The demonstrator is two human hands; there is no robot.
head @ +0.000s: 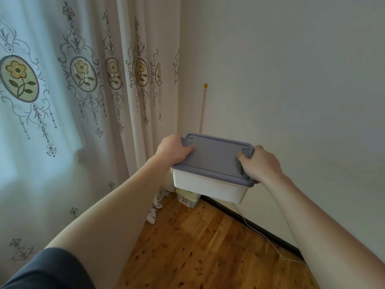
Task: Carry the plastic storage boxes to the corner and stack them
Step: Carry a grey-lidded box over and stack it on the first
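Here, both hands, left (174, 149) & right (259, 163), gripping lidded box (210, 184); corner box (188, 198) label unreadable.

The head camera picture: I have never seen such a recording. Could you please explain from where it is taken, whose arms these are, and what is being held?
There is no machine here. The picture comes from one wide-angle camera worn on a person's head, looking forward and down, so the two bare arms reaching out belong to the wearer.

The left hand and right hand grip the two short ends of a white plastic storage box with a grey-blue lid. The box is held in the air, not resting on anything.

Below it, in the corner on the wooden floor, another box with a pale yellow lid is partly hidden. To the left hangs a flowered curtain; a thin white cable runs along the floor near the wall.
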